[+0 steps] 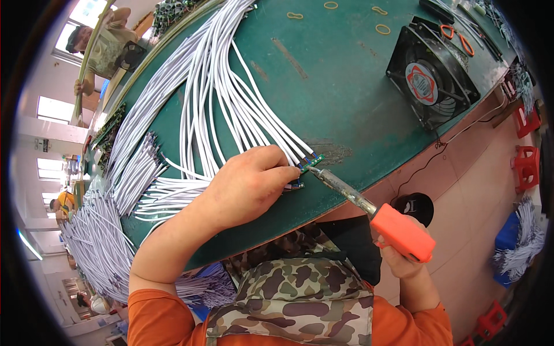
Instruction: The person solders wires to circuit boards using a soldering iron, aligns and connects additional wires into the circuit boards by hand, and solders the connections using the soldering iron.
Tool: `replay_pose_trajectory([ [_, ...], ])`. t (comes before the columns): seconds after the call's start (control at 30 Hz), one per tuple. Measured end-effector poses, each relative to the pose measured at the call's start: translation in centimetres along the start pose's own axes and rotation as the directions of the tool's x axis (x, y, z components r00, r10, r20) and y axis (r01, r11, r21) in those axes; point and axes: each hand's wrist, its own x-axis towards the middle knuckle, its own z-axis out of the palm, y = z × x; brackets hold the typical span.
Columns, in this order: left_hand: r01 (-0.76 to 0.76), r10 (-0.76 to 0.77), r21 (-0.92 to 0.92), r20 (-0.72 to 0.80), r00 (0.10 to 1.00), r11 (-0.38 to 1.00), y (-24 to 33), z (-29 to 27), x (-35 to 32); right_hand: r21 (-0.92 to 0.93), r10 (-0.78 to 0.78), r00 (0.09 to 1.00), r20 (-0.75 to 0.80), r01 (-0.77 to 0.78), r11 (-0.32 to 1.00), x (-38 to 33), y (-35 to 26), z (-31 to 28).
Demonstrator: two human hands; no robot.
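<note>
My left hand [251,181] is closed in a pinch near the table's front edge, gripping a white cable close to its stripped end; the fingers hide much of it. Just beyond the fingertips lies a small green circuit board [314,161], with dark-blue wire ends of several white cables [283,135] meeting it. My right hand [398,254] is wrapped around the orange handle of a soldering iron [398,230]. Its metal tip points up and left and touches or nearly touches the board. Part of another board [295,185] shows below my left fingers.
A black fan [430,78] stands at the table's right edge, with orange-handled scissors [457,39] behind it. Rubber bands [382,29] lie on the green tabletop [346,86]. Cable bundles [95,242] fill the left. Red stools [525,167] stand right; a person [107,49] works far left.
</note>
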Motion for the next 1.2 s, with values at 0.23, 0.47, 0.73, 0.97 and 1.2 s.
replay_pose_trajectory([
  [0.23,0.025,-0.025,0.008,0.017,1.0,1.0,0.3,-0.1,0.1,0.017,-0.036,0.995,-0.094,0.038,0.999,1.4,-0.8,0.9],
  [0.47,-0.009,0.009,0.01,0.011,1.0,1.0,0.0,0.1,0.2,-0.041,-0.035,0.998,-0.061,0.032,0.999,1.4,-0.7,1.0],
  [0.73,-0.011,0.01,0.031,0.024,1.0,0.999,0.1,0.0,0.3,-0.07,-0.047,0.997,-0.054,0.043,0.997,2.0,-0.9,1.1],
  [0.97,-0.001,0.0,0.023,0.05,0.999,1.0,0.1,-0.1,0.4,-0.087,-0.077,0.995,-0.063,0.072,0.994,2.5,-1.3,1.3],
  [1.2,-0.004,0.003,0.018,0.065,0.998,1.0,0.2,-0.2,0.7,-0.127,-0.124,0.991,-0.051,0.116,0.985,2.3,-1.0,1.2],
])
